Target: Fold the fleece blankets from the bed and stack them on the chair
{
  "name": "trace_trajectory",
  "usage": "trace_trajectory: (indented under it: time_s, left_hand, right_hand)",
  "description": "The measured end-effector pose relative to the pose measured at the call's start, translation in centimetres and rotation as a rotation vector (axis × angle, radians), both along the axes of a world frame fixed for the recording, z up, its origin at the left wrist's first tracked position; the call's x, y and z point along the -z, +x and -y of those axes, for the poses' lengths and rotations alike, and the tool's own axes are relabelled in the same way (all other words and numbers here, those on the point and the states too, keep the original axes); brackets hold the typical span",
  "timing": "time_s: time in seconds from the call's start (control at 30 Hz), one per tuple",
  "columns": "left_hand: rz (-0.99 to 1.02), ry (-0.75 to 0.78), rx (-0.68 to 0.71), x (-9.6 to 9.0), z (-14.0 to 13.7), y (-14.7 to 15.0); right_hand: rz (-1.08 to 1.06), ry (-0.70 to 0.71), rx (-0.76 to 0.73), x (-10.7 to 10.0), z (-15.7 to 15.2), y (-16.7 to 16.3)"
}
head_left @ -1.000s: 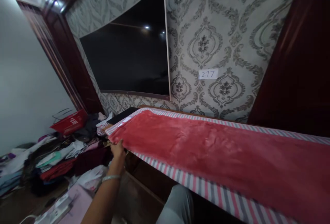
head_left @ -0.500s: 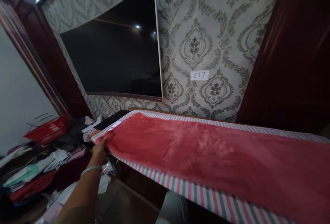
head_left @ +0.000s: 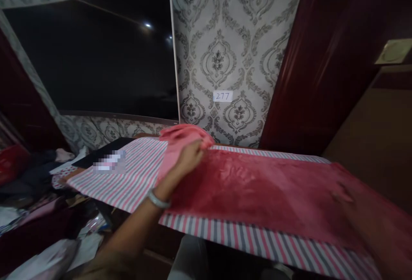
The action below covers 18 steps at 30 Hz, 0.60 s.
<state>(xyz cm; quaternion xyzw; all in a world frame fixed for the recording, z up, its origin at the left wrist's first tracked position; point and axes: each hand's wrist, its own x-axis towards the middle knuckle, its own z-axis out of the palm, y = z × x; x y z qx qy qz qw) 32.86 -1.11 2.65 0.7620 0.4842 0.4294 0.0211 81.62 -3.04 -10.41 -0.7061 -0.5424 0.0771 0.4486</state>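
Note:
A long red plush cloth [head_left: 257,194] lies on an ironing board with a pink, grey and white striped cover [head_left: 138,164]. My left hand [head_left: 189,156] is closed on the cloth's left end, lifted and turned over toward the right, its paler underside showing. The striped cover is exposed left of that fold. On the right part of the cloth, my right hand [head_left: 343,196] rests with its fingers stretched out; it looks dim and a little blurred.
A large television [head_left: 106,52] hangs on the patterned wall behind the board, beside a paper label [head_left: 222,95] reading 277. Heaped clothes [head_left: 28,232] lie at the lower left. A brown box-like surface [head_left: 373,129] stands at the far right.
My left hand has moved right, carrying the cloth's left end up and over and uncovering the striped cover. My right hand has come into sight. The view has shifted right.

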Motion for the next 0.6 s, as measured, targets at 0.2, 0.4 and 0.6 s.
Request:
trace_trajectory:
  time_s: [0.2,0.4,0.6]
  left_hand:
    - [-0.458,-0.137,0.143,12.5,5.8,8.5]
    - [-0.412,-0.149,0.11,16.5,6.3,8.1]
    - [-0.16,-0.105,0.068,17.0,5.1,7.5]
  right_hand:
    - [-0.686,-0.086,-0.463,1.8,0.1,-11.3]
    - [-0.867,-0.232,-0.643,2.2,-0.9,-18.1]
    - [-0.812,-0.305,-0.632,1.5,-3.8,-21.8]
